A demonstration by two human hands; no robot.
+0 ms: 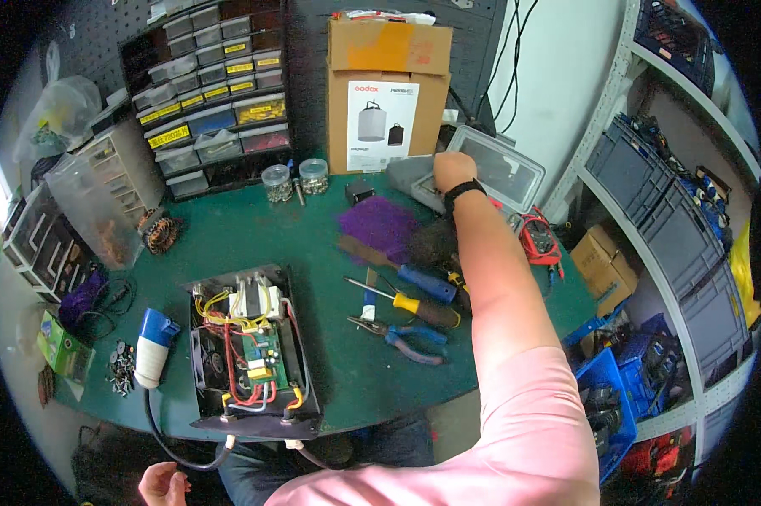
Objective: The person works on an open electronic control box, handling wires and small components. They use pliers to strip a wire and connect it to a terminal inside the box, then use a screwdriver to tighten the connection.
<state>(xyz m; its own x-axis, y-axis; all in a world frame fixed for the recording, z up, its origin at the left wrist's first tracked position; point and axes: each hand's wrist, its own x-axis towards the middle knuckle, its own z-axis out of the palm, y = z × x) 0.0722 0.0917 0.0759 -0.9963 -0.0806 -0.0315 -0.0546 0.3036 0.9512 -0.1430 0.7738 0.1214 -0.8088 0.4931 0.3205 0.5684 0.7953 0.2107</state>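
My right hand (455, 173) reaches across to the far right of the table. Its fingers are curled down beside a grey case (414, 179) and an open clear plastic box (498, 173); what they grip is hidden. At the lower left edge my left hand (163, 487) is loosely bent and holds nothing visible, near a black cable (178, 460). That cable runs to a blue and white plug (154, 346). In front of me lies an opened black electrical unit (300, 371) with a green circuit board (267, 354), a fan (212, 361) and coloured wires.
Pliers (397, 336), a yellow-handled screwdriver (427, 310) and a brush (427, 282) lie right of the unit. Loose screws (123, 371) sit left. Drawer cabinets (212, 93), two jars (313, 175) and a cardboard box (389, 101) stand behind. A red meter (539, 236) lies far right.
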